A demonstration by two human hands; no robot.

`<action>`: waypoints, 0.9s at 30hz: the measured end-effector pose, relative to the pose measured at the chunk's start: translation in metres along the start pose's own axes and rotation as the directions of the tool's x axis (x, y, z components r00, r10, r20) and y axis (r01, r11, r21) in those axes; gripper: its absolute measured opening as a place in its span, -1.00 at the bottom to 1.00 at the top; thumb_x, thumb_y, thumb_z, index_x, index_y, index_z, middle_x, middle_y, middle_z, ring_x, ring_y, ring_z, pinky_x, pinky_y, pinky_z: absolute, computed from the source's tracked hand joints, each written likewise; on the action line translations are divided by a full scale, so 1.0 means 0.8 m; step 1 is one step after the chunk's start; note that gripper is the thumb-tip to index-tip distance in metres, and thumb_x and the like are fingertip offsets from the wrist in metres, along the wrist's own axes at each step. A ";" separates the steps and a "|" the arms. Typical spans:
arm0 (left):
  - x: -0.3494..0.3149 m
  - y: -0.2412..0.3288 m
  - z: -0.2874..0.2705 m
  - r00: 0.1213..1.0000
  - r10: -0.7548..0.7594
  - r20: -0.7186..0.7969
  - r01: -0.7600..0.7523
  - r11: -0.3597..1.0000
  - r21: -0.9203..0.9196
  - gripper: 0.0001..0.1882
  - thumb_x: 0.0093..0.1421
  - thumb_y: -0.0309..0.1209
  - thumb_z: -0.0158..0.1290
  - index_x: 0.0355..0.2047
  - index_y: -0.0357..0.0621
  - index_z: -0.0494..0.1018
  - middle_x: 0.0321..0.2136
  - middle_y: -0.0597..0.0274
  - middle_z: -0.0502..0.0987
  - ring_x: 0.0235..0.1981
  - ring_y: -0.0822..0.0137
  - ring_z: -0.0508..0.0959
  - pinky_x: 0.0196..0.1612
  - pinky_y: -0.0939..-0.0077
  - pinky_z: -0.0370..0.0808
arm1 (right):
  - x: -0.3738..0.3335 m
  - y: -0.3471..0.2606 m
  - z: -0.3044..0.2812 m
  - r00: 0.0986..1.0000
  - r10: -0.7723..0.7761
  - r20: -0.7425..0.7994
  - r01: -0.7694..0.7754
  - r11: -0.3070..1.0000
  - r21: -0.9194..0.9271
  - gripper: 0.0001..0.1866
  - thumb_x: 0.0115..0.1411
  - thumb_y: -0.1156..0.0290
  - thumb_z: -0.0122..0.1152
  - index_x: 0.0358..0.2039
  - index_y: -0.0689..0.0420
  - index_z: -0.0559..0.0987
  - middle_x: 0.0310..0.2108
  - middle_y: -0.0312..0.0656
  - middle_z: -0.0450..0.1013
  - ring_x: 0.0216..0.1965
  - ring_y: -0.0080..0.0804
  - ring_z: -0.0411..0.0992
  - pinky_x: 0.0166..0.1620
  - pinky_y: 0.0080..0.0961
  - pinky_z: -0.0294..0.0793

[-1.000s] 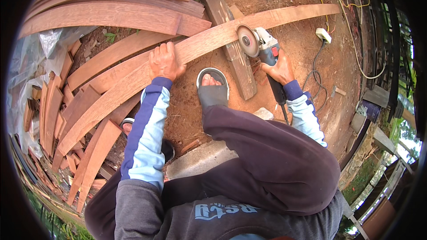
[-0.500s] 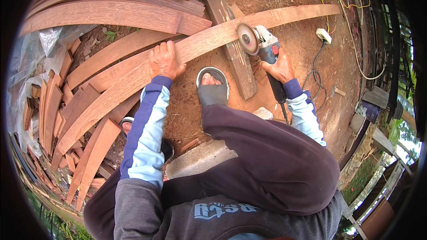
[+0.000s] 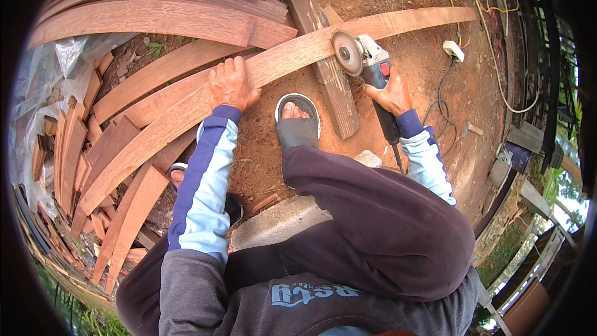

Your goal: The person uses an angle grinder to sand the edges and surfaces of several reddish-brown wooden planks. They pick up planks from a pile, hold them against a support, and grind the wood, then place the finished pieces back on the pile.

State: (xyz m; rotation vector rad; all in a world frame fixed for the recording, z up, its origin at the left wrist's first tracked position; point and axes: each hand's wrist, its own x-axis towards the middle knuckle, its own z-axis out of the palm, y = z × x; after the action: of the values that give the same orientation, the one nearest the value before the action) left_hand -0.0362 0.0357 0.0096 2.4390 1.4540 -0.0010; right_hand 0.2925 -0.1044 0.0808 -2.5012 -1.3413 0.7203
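A long curved wooden plank (image 3: 292, 61) lies across a weathered timber block (image 3: 339, 99), its far end reaching to the upper right. My left hand (image 3: 231, 84) is closed over the plank left of the block, with the fingers wrapped over its far edge. In my right hand (image 3: 393, 94) is an angle grinder (image 3: 377, 73), gripped round its dark body below a red switch. The grinder's round disc (image 3: 347, 53) sits at the plank's near edge, just right of the block; whether it touches the wood I cannot tell. A black cord (image 3: 401, 158) trails from the handle.
Stacked curved planks (image 3: 149, 18) fill the upper left, and offcuts (image 3: 74, 143) lie by plastic sheeting at the left. A white socket box (image 3: 453, 50) with cables rests on the dirt at right. A concrete block (image 3: 283, 221) is by my sandalled foot (image 3: 297, 118).
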 end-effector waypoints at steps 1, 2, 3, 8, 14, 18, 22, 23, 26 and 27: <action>0.000 0.000 0.000 1.000 -0.001 0.003 0.001 1.000 0.002 -0.33 -0.30 -0.17 0.37 -0.18 -0.13 0.35 -0.25 0.09 0.44 -0.13 0.09 0.47 -0.06 0.21 0.35 | 0.000 -0.002 -0.001 1.000 0.003 0.000 -0.003 1.000 -0.001 -0.36 -0.21 0.19 0.41 -0.25 0.47 0.44 -0.38 0.28 0.51 -0.32 0.10 0.55 -0.22 -0.19 0.53; 0.000 0.000 0.000 1.000 -0.001 0.003 0.001 1.000 0.000 -0.33 -0.30 -0.17 0.37 -0.18 -0.12 0.35 -0.25 0.09 0.44 -0.14 0.09 0.47 -0.06 0.21 0.35 | 0.000 -0.001 0.000 1.000 0.001 -0.004 -0.001 1.000 0.001 -0.36 -0.21 0.19 0.41 -0.26 0.47 0.44 -0.38 0.28 0.51 -0.32 0.10 0.55 -0.22 -0.19 0.53; 0.000 0.000 0.000 1.000 -0.001 0.003 0.001 1.000 -0.002 -0.33 -0.30 -0.17 0.37 -0.18 -0.12 0.35 -0.25 0.09 0.44 -0.14 0.09 0.47 -0.06 0.21 0.35 | 0.000 0.001 0.001 1.000 -0.001 -0.008 0.001 1.000 0.004 -0.36 -0.21 0.19 0.41 -0.26 0.47 0.44 -0.38 0.28 0.51 -0.32 0.10 0.55 -0.22 -0.19 0.53; 0.000 0.000 0.003 1.000 0.001 -0.025 -0.002 1.000 -0.008 -0.32 -0.32 -0.17 0.38 -0.18 -0.12 0.36 -0.26 0.10 0.45 -0.15 0.09 0.48 -0.07 0.20 0.35 | 0.001 0.000 0.001 1.000 0.002 -0.007 -0.002 1.000 -0.004 -0.36 -0.21 0.19 0.42 -0.26 0.47 0.44 -0.37 0.28 0.51 -0.31 0.10 0.55 -0.21 -0.19 0.53; 0.000 0.000 0.002 1.000 -0.002 -0.025 0.002 1.000 -0.011 -0.31 -0.33 -0.17 0.39 -0.18 -0.12 0.36 -0.26 0.10 0.45 -0.16 0.09 0.48 -0.06 0.20 0.36 | 0.003 0.001 0.003 1.000 -0.004 -0.007 0.004 1.000 -0.003 -0.37 -0.21 0.19 0.41 -0.27 0.47 0.43 -0.37 0.28 0.51 -0.30 0.11 0.54 -0.20 -0.19 0.52; 0.000 0.001 -0.001 1.000 -0.002 -0.019 0.002 1.000 -0.014 -0.32 -0.32 -0.18 0.38 -0.18 -0.12 0.36 -0.27 0.10 0.45 -0.16 0.09 0.48 -0.06 0.20 0.36 | 0.006 0.006 0.004 1.000 -0.012 0.001 0.012 1.000 0.001 -0.36 -0.22 0.18 0.41 -0.26 0.47 0.43 -0.37 0.29 0.51 -0.30 0.12 0.55 -0.20 -0.19 0.52; 0.000 0.000 -0.001 1.000 -0.006 -0.011 0.006 1.000 -0.015 -0.34 -0.32 -0.19 0.37 -0.19 -0.12 0.36 -0.27 0.09 0.45 -0.16 0.09 0.48 -0.07 0.20 0.36 | 0.008 0.005 0.004 1.000 -0.012 0.006 0.012 1.000 -0.005 -0.36 -0.22 0.18 0.41 -0.26 0.47 0.43 -0.37 0.28 0.51 -0.31 0.12 0.55 -0.20 -0.19 0.53; 0.000 0.001 -0.001 1.000 -0.007 -0.012 0.007 1.000 -0.016 -0.34 -0.32 -0.19 0.38 -0.19 -0.12 0.36 -0.27 0.09 0.45 -0.16 0.09 0.48 -0.07 0.20 0.36 | 0.008 0.005 0.004 1.000 -0.015 0.001 0.015 1.000 -0.008 -0.36 -0.22 0.18 0.41 -0.26 0.47 0.43 -0.38 0.28 0.51 -0.31 0.12 0.55 -0.21 -0.19 0.53; 0.000 0.001 0.000 1.000 -0.007 -0.017 0.007 1.000 -0.017 -0.34 -0.32 -0.19 0.38 -0.19 -0.12 0.36 -0.27 0.09 0.45 -0.16 0.09 0.48 -0.07 0.20 0.36 | 0.009 0.006 0.005 1.000 -0.027 -0.010 0.027 1.000 -0.010 -0.36 -0.22 0.19 0.41 -0.27 0.48 0.43 -0.38 0.28 0.51 -0.31 0.12 0.55 -0.22 -0.20 0.53; 0.000 0.001 0.000 1.000 -0.005 -0.019 0.004 1.000 -0.016 -0.34 -0.31 -0.19 0.38 -0.19 -0.12 0.36 -0.27 0.09 0.45 -0.16 0.09 0.48 -0.07 0.20 0.36 | 0.010 0.007 0.006 0.999 -0.033 -0.011 0.033 0.999 -0.007 -0.36 -0.22 0.19 0.41 -0.27 0.48 0.43 -0.38 0.28 0.51 -0.32 0.11 0.55 -0.22 -0.20 0.53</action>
State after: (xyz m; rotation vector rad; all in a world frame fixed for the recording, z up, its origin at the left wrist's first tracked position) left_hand -0.0357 0.0353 0.0100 2.4299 1.4622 0.0331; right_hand 0.2978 -0.1013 0.0722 -2.4780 -1.3807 0.6954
